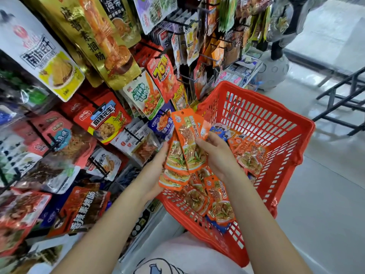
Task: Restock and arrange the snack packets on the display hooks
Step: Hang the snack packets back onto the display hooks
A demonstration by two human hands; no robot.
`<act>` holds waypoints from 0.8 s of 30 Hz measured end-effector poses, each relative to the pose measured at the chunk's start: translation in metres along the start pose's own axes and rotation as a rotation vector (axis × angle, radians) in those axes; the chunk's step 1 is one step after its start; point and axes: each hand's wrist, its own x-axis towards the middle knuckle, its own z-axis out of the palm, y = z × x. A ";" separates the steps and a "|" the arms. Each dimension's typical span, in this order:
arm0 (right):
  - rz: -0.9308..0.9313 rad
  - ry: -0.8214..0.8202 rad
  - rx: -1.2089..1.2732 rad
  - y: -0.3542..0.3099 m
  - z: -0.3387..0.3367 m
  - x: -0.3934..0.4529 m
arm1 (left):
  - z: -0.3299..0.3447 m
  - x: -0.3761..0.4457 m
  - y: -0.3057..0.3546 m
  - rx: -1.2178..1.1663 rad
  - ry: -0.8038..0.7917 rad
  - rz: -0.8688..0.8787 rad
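We find both hands over the red basket [256, 119], left hand [156, 171] gripping a fanned stack of orange snack packets [178, 165], right hand [217, 155] pinching the top packet [189, 135], beside stocked display hooks [132, 133].

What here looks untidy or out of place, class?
Orange packets lie jumbled at all angles in the red basket. The stack held by the left hand and right hand is fanned unevenly.

Light: bright, even, daylight-white from the far right.
Glare: sheen on hanging packets [110, 46] and pale floor [325, 175].
Blur: left edge soft, smeared.
Distortion: wide-angle bending at edges.
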 end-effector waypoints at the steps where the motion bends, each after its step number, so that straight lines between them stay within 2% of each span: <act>1: 0.015 -0.006 0.010 0.001 -0.001 0.000 | 0.001 -0.002 0.000 -0.014 0.015 0.025; 4: 0.036 0.023 -0.004 0.004 0.005 -0.006 | 0.002 -0.005 -0.002 -0.044 0.032 0.122; 6: 0.052 0.064 -0.116 0.004 0.014 -0.012 | 0.006 -0.007 -0.004 -0.045 0.021 0.141; 9: -0.073 0.086 -0.290 0.009 0.025 -0.018 | 0.013 -0.011 -0.003 -0.142 -0.017 0.153; 11: -0.137 0.081 -0.313 0.011 0.027 -0.020 | 0.016 -0.013 -0.001 -0.220 -0.029 0.129; 13: -0.167 0.062 -0.299 0.014 0.027 -0.021 | 0.017 -0.014 0.000 -0.192 0.011 0.106; 15: -0.212 0.056 -0.388 0.016 0.029 -0.022 | 0.016 -0.013 -0.003 -0.106 0.063 0.133; 20: -0.120 0.022 -0.510 0.018 0.013 -0.016 | -0.012 -0.018 -0.009 -0.032 0.220 0.151; 24: 0.030 0.062 -0.848 0.043 -0.017 0.010 | -0.045 -0.033 -0.022 -0.103 0.343 0.176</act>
